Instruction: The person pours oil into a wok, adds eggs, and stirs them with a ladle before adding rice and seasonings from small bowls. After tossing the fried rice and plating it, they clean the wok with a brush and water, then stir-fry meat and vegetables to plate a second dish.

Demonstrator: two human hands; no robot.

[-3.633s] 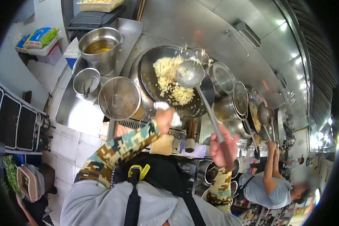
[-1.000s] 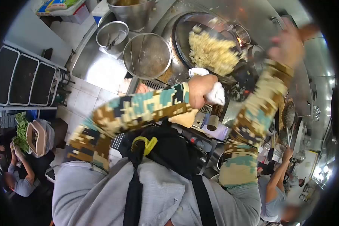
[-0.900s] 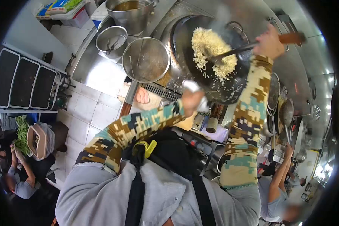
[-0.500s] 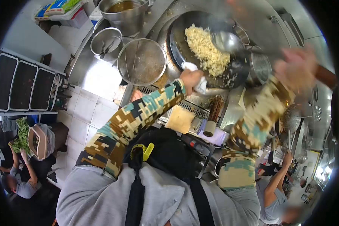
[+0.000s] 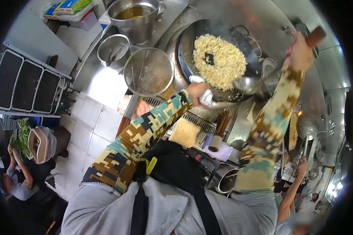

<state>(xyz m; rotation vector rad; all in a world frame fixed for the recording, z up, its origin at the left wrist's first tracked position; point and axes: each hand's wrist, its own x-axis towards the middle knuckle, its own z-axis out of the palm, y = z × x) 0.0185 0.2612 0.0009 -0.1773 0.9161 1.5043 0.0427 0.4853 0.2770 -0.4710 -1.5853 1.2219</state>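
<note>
Well, I see the left grip (image 5: 198, 92) squeezing a white cloth (image 5: 206, 98) at the near edge of the wok (image 5: 186, 58). The right grip (image 5: 300, 55) clutches the ladle (image 5: 245, 84). Rice (image 5: 225, 68) sits inside the wok; a round strainer (image 5: 148, 72) crowds its left.

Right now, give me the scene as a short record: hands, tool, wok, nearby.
left hand: closed on white cloth at wok's near rim
right hand: gripping ladle by its wooden handle
ladle bowl: at right edge of food
wok: holds pale, rice-like food, one dark gap in it
nearby: round strainer, left of wok
</note>
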